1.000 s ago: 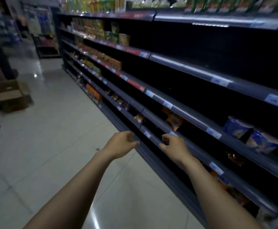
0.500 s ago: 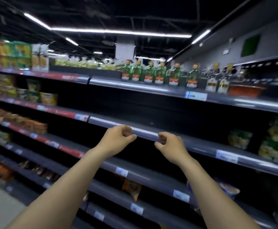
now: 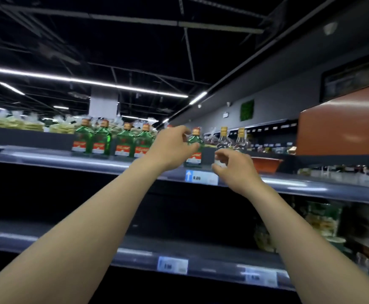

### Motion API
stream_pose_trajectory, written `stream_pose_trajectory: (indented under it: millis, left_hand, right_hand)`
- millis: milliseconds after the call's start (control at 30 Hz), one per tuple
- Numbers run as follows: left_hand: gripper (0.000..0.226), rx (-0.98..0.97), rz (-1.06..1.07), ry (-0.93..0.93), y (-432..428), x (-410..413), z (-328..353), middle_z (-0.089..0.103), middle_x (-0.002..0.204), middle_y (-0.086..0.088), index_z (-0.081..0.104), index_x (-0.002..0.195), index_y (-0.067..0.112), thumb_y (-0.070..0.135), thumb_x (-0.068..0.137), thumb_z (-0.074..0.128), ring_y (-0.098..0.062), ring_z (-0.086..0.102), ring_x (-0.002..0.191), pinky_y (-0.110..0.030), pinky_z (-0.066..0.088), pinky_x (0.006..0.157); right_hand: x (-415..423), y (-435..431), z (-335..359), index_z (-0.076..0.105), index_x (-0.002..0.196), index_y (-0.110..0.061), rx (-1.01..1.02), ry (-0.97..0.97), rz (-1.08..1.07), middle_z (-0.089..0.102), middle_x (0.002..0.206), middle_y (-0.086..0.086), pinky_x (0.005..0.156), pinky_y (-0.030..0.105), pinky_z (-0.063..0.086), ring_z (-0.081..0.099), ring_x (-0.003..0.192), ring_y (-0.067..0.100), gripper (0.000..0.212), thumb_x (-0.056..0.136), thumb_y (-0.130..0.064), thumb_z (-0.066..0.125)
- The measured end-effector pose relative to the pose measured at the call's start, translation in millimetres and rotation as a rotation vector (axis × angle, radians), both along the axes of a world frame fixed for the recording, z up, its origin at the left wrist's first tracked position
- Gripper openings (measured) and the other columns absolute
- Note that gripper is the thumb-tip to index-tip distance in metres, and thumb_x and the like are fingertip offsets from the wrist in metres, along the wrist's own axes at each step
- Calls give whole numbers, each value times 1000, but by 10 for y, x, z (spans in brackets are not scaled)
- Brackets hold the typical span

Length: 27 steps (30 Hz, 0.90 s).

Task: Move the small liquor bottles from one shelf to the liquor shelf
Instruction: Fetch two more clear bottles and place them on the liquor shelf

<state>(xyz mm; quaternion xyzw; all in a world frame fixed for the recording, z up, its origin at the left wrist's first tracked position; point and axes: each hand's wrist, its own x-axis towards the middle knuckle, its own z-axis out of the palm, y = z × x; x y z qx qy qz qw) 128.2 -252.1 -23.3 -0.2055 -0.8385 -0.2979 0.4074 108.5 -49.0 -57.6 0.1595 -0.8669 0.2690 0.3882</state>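
The small green bottles point(image 3: 124, 142) stand in a row on the top shelf point(image 3: 47, 157), w/ 2 clear bottles point(image 3: 224, 140) at the right end; the left hand point(image 3: 170, 150) is up there, fingers bent but loose, holding nothing I can see, thumb just beside one green bottle point(image 3: 195, 150); the right hand point(image 3: 236, 167) is curled by the clear ones & I can't tell if it holds anything. They look like glass, so prob. hard, smooth, slippy & easy to break; grab round the fat middle, not the cap.
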Motion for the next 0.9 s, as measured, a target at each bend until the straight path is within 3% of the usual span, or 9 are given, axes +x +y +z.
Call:
stream_pose_trajectory:
  millis: [133,233,300,433,500,600,700,800,900]
  left_hand:
    - [53,-9,-75,24,546,-389,225,69,119,-6,61,133,10,38,88,70,-23,63,110,-32,48,95]
    - [39,2,-127,21,844,-627,276,70,111,-8,65,120,7,30,89,68,-27,64,102,-39,52,90]
    - [35,38,-156,25,994,-805,217,67,110,-7,62,118,9,28,90,68,-27,62,102,-41,51,87]
    - [73,31,-155,-30,1184,-1114,-79,47,146,-11,31,152,10,38,94,66,-29,47,134,-42,42,111]
    - [85,38,-137,-53,1201,-1261,-179,37,154,-12,18,158,10,39,94,66,-28,40,140,-39,36,113]
    - [87,20,-90,-71,1203,-1441,-208,37,153,-15,15,158,8,33,94,68,-31,43,137,-38,40,108]
    - [87,-22,-32,-87,1242,-1542,-196,52,135,-18,17,155,7,35,92,70,-35,55,120,-39,48,92]
    - [84,-33,12,-94,1265,-1602,-201,66,109,-14,25,151,5,37,90,73,-33,64,100,-40,52,75]
    - [71,-1,44,-120,1276,-1638,-209,67,111,-16,41,138,0,38,89,75,-37,64,103,-41,51,74]
  right_hand:
    - [-223,291,252,73,113,-15,-11,80,-71,77,103,2,94,34,50,69,99,25,29,85,-22,76]
    - [-338,456,352,73,112,-17,-46,140,-89,71,93,-6,85,29,48,67,93,19,27,85,-20,77]
    - [-423,548,339,74,114,-16,-61,186,-109,75,96,-4,89,34,53,69,93,19,29,85,-19,78]
    - [-635,718,219,71,120,-12,-101,193,-182,76,111,2,98,34,52,69,104,21,40,85,-28,82]
    - [-737,779,170,69,123,-14,-104,167,-205,74,110,-1,95,31,51,67,103,19,46,85,-35,82]
    - [-858,816,139,66,118,-25,-127,125,-216,63,90,-17,84,27,48,61,91,13,43,82,-40,83]
    - [-1002,834,128,58,99,-36,-120,51,-226,57,80,-25,70,21,40,59,89,13,34,79,-46,84]
    - [-1145,842,98,64,114,-30,-147,-8,-227,63,89,-16,71,23,36,50,93,12,45,79,-53,82]
    - [-1218,842,83,64,127,-19,-141,15,-268,71,107,-2,78,28,33,52,97,18,63,78,-54,82]
